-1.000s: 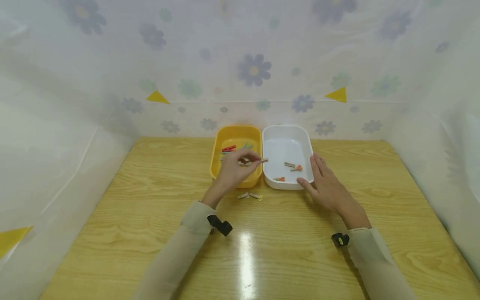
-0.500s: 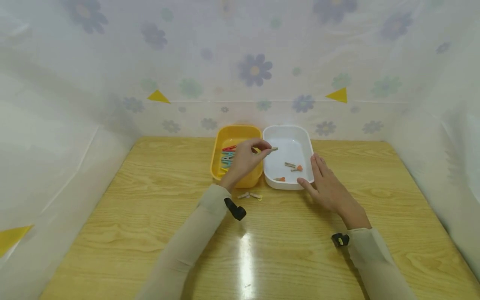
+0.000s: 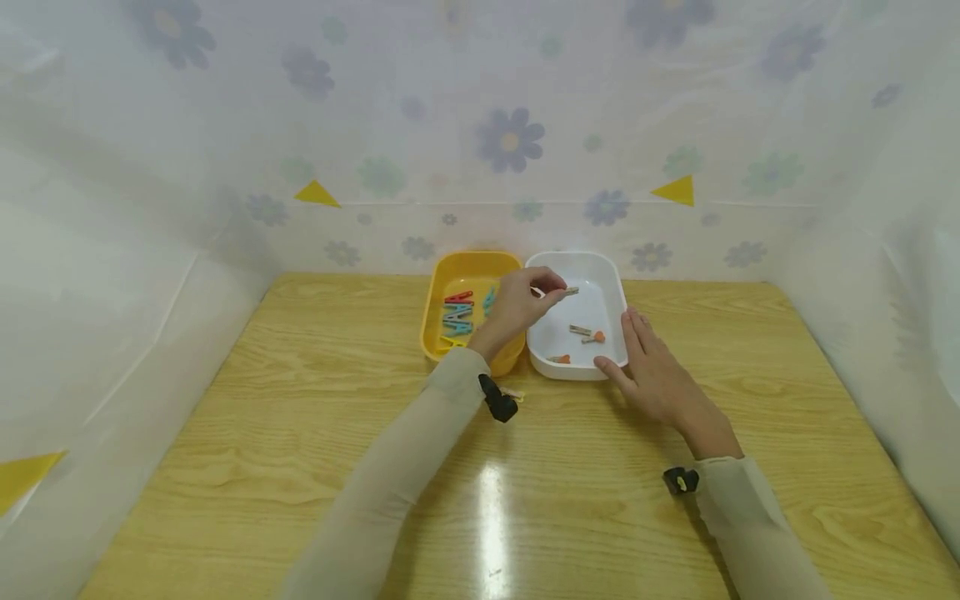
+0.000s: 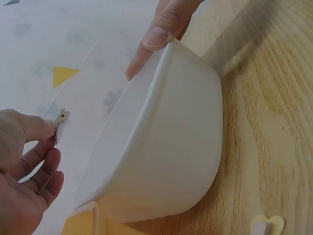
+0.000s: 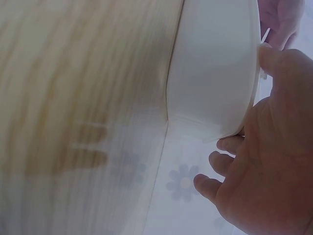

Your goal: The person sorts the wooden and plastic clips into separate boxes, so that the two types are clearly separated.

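In the head view my left hand (image 3: 517, 304) is over the seam between the yellow bin (image 3: 426, 321) and the white bin (image 3: 577, 371). Its thumb and fingertips pinch a small wooden clothespin (image 3: 572, 291) above the white bin; the left wrist view shows the clothespin (image 4: 61, 122) at the fingertips. My right hand (image 3: 656, 375) rests on the white bin's right front corner, thumb on the front rim and fingers along the right side. Inside the white bin lie a plain wooden clothespin (image 3: 580, 330) and wooden clothespins with orange tops (image 3: 596, 337).
The yellow bin holds red, blue and yellow plastic clothespins (image 3: 457, 317). A wooden clothespin with a yellow heart (image 4: 274, 224) lies on the wood-grain table (image 3: 585, 500) before the bins, partly behind the left wrist's black camera (image 3: 497, 400). A flowered sheet (image 3: 405, 167) hangs behind.
My left hand has moved right and away from me, carrying the clothespin from the yellow bin's edge to over the white bin. The right hand stays put.
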`<act>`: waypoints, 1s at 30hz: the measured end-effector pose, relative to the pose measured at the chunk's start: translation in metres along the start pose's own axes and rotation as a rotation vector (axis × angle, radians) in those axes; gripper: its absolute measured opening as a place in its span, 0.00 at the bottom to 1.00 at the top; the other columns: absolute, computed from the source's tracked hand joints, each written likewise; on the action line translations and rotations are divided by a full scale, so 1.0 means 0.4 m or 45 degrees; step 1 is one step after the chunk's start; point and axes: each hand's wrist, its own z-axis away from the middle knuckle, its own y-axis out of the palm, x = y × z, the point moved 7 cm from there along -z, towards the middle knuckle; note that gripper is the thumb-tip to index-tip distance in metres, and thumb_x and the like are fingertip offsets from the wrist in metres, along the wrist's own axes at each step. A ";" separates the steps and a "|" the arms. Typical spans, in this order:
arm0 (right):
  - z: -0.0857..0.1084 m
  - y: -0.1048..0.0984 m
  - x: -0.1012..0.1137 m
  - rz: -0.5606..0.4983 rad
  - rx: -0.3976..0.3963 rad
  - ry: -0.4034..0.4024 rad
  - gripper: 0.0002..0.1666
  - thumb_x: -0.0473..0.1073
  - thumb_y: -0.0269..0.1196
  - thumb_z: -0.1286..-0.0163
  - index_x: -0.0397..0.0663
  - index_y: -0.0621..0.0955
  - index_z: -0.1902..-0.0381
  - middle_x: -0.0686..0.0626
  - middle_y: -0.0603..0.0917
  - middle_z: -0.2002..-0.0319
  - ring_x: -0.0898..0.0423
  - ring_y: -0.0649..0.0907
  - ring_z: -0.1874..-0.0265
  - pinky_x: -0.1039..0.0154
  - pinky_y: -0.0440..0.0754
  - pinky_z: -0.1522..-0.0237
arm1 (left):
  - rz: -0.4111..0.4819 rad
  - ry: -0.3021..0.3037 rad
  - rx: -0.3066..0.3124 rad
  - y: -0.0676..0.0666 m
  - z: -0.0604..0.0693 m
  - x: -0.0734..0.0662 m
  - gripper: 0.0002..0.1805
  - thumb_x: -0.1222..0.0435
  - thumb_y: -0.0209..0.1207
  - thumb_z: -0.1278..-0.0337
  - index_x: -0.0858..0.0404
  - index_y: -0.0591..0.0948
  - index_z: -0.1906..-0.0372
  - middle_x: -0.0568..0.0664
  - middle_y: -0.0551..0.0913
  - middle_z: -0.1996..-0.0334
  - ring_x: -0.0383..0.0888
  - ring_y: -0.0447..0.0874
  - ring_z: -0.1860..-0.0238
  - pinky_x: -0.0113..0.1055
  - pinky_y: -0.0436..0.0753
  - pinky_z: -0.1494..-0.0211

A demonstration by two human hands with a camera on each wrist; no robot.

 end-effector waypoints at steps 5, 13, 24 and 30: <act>0.003 0.004 0.000 -0.005 -0.003 0.001 0.56 0.69 0.45 0.20 0.36 0.35 0.19 0.38 0.34 0.18 0.37 0.39 0.20 0.34 0.49 0.25 | -0.007 0.006 0.025 0.031 -0.024 0.008 0.04 0.65 0.65 0.31 0.62 0.88 0.59 0.49 0.88 0.62 0.40 0.84 0.61 0.26 0.80 0.59; 0.002 0.005 -0.002 0.008 -0.009 -0.010 0.55 0.68 0.44 0.19 0.36 0.35 0.19 0.37 0.34 0.18 0.37 0.39 0.20 0.35 0.49 0.25 | -0.041 0.033 0.092 0.067 -0.052 0.004 0.03 0.66 0.66 0.32 0.62 0.88 0.60 0.47 0.88 0.64 0.39 0.83 0.63 0.25 0.79 0.59; 0.002 -0.006 -0.002 0.019 -0.031 -0.014 0.55 0.67 0.46 0.19 0.32 0.38 0.19 0.34 0.37 0.19 0.35 0.41 0.20 0.34 0.50 0.25 | -0.039 0.001 0.160 0.121 -0.086 0.018 0.04 0.67 0.66 0.33 0.63 0.89 0.59 0.48 0.88 0.64 0.39 0.84 0.63 0.24 0.79 0.58; -0.002 0.003 -0.006 0.006 -0.022 -0.014 0.55 0.68 0.45 0.19 0.35 0.36 0.19 0.37 0.34 0.18 0.37 0.39 0.20 0.34 0.50 0.25 | 0.026 -0.023 0.137 0.131 -0.092 0.036 0.04 0.67 0.67 0.34 0.63 0.89 0.59 0.49 0.89 0.63 0.40 0.84 0.62 0.25 0.80 0.56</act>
